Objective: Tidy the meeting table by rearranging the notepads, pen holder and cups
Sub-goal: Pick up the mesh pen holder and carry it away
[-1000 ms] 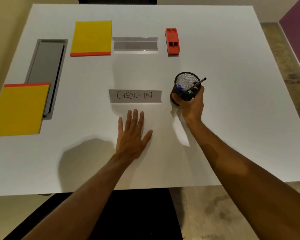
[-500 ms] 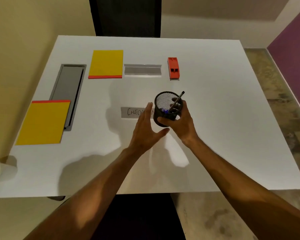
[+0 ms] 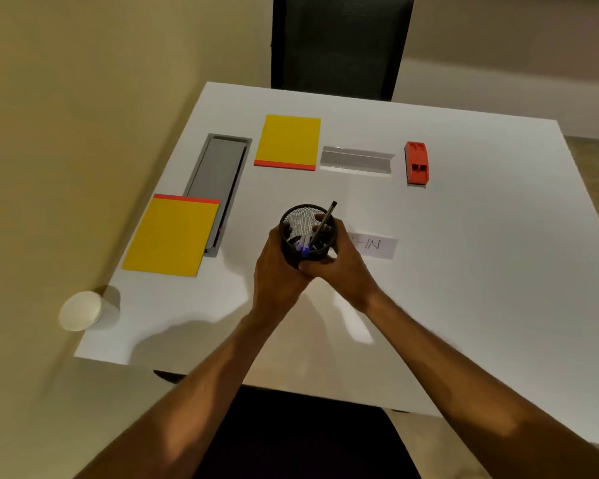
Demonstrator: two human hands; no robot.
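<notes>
pen holder (image 3: pixel 303 224) is gripped by left hand (image 3: pixel 275 274) and right hand (image 3: pixel 343 271), fingers curled round it, near the tabletop (image 3: pixel 464 271) middle; cup (image 3: pixel 80 311) is seen at near left corner.

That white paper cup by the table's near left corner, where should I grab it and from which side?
Probably round the side wall of the cup, coming from its table side: it stands upright, round, right at the table edge.

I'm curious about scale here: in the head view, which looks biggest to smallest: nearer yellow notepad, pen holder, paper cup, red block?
1. nearer yellow notepad
2. pen holder and paper cup: look alike, so unranked
3. red block, though farthest away
</notes>
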